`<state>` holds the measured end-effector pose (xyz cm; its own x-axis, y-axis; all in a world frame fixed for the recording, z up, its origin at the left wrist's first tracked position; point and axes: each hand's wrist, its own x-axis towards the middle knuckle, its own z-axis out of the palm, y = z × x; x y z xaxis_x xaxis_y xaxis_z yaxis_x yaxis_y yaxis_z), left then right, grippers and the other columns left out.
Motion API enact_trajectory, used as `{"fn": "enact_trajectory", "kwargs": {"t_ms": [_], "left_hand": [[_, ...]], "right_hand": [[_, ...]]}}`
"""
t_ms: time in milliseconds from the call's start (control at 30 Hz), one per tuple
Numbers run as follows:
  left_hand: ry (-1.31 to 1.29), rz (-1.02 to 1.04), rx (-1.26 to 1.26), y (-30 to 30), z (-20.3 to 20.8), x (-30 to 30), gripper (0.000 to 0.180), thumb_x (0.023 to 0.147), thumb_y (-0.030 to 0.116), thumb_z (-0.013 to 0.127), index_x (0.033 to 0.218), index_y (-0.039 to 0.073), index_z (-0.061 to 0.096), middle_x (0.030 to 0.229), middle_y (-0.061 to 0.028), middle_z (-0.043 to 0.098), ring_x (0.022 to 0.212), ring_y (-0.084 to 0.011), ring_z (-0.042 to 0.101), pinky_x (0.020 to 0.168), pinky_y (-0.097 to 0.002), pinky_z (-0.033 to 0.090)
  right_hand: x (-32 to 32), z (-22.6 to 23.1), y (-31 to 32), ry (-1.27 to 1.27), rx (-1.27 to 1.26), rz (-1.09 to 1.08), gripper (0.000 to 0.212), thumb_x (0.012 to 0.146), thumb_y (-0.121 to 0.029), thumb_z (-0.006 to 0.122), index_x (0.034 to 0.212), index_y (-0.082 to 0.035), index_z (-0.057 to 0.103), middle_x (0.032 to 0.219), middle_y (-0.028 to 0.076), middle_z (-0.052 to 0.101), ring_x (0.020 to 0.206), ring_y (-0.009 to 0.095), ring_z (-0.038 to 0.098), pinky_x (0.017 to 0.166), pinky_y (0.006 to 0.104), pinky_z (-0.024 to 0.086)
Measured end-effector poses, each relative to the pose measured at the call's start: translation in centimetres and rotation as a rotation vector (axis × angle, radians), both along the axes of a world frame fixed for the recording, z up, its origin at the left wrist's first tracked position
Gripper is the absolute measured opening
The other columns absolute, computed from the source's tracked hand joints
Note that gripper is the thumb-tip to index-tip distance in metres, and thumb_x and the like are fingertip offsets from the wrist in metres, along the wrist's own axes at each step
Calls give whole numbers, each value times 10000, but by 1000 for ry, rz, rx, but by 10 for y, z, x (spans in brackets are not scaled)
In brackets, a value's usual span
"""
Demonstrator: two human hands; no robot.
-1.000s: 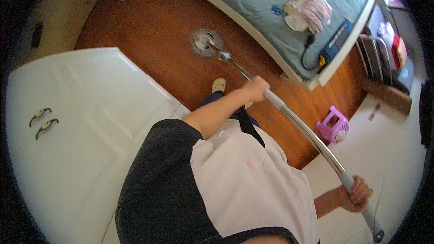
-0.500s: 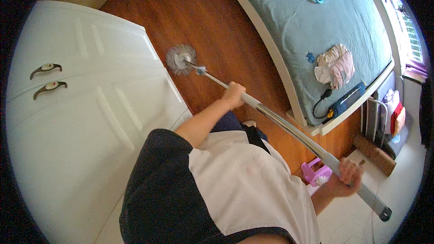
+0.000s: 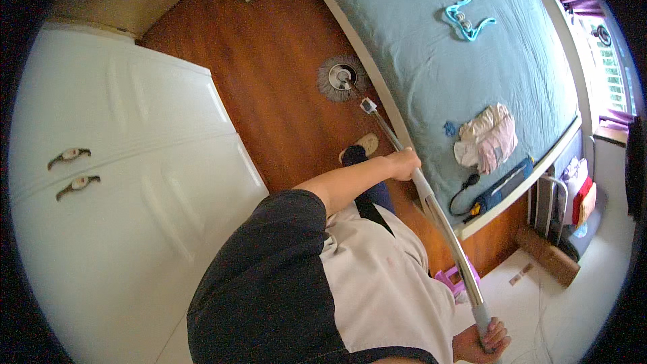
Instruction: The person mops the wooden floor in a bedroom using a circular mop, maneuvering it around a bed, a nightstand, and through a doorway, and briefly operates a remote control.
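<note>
A spin mop with a long grey-and-silver handle point(image 3: 453, 243) runs slantwise across my body. Its round head point(image 3: 329, 79), fringed in grey strands, lies flat on the wooden floor point(image 3: 273, 61) close beside the bed frame. My left hand point(image 3: 405, 164) is wrapped round the upper-front stretch of the handle, near the bed's edge. Down by my right side, my right hand point(image 3: 486, 342) grips the grey lower grip of the same handle. The end of the handle past that hand is hidden.
Left stands a white cabinet point(image 3: 128, 222) with dark handles. The bed point(image 3: 418, 54) on the right bears clothes point(image 3: 490, 138), a turquoise strap point(image 3: 465, 20) and a dark blue cuff point(image 3: 505, 187). A pink plastic stool point(image 3: 448, 282) and a brown box point(image 3: 549, 256) stand near the bed's foot.
The mop head has swung right across the floor, from beside the cabinet to beside the bed. Both hands keep their hold; the left has moved right and the right has dropped lower.
</note>
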<state>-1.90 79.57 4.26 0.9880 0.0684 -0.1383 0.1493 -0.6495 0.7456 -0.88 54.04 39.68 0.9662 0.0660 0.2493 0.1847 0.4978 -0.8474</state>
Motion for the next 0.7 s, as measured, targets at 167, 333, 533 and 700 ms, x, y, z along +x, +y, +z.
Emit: {"fn": "enact_trajectory", "kwargs": {"t_ms": [167, 333, 533, 700], "left_hand": [[-90, 116, 98, 80, -2, 23, 161, 586, 192, 659, 658, 73, 577, 733, -108, 562, 770, -311, 528, 656, -414, 416], [-175, 471, 23, 132, 20, 25, 231, 551, 146, 694, 676, 70, 516, 794, -99, 508, 834, -303, 485, 656, -418, 442], [-179, 491, 19, 203, 28, 33, 168, 593, 186, 644, 635, 83, 517, 715, -96, 516, 789, -298, 496, 611, -421, 442], [-225, 452, 40, 302, 9, 23, 155, 597, 192, 639, 618, 95, 520, 712, -89, 525, 773, -293, 498, 614, -400, 438]], "right_hand": [[48, -23, 61, 6, -126, -17, 272, 797, -168, 453, 586, -144, 281, 509, -25, 260, 516, 101, 309, 592, 260, 320], [94, -37, 131, 92, -62, 236, 286, 805, -172, 438, 568, -146, 280, 542, -21, 260, 540, 106, 308, 655, 273, 342], [106, -25, 207, 85, -40, 303, 301, 812, -196, 441, 559, -152, 282, 537, -23, 273, 539, 104, 320, 635, 269, 333], [86, -36, 309, 63, -63, 144, 302, 824, -205, 426, 557, -158, 294, 517, -31, 286, 508, 94, 315, 593, 266, 325]]}}
